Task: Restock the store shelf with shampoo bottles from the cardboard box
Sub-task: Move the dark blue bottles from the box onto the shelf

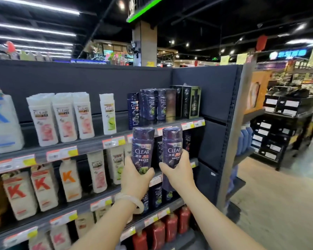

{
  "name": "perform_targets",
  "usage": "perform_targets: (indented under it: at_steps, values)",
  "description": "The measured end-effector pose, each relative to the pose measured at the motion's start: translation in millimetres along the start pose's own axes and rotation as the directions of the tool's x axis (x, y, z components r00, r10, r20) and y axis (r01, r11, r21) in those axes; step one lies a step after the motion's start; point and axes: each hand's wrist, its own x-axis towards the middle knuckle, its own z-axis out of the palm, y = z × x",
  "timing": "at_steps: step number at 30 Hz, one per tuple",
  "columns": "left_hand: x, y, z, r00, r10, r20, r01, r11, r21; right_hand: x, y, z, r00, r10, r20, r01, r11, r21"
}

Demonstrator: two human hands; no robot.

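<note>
My left hand (135,177) grips a dark purple CLEAR shampoo bottle (142,147) by its lower half, held upright in front of the shelf. My right hand (179,173) grips a second, matching purple CLEAR bottle (172,145) beside it, also upright. Both bottles are raised just below the top shelf edge (116,141), where several similar dark CLEAR bottles (153,105) stand at the right end. A pale bangle sits on my left wrist. The cardboard box is out of sight.
White CLEAR bottles (61,118) fill the top shelf's left part, with gaps between them and the dark ones. Lower shelves hold white K bottles (42,188) and red bottles (166,228). The shelf unit ends at a grey upright (231,141); an aisle floor opens to the right.
</note>
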Motion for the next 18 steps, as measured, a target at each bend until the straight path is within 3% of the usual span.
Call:
perform_targets:
  at_steps: [11,18]
  values:
    - [127.0,5.9,108.7,0.999,0.045,-0.018,-0.046,0.998,-0.053,154.1,51.6,-27.3,1.000,-0.009,-0.021,0.009,1.000,0.011]
    - [233.1,19.4,146.3,0.990,0.066,-0.126,-0.075,0.995,-0.067,275.6,56.5,-6.0,0.997,-0.076,0.002,0.076,0.996,0.048]
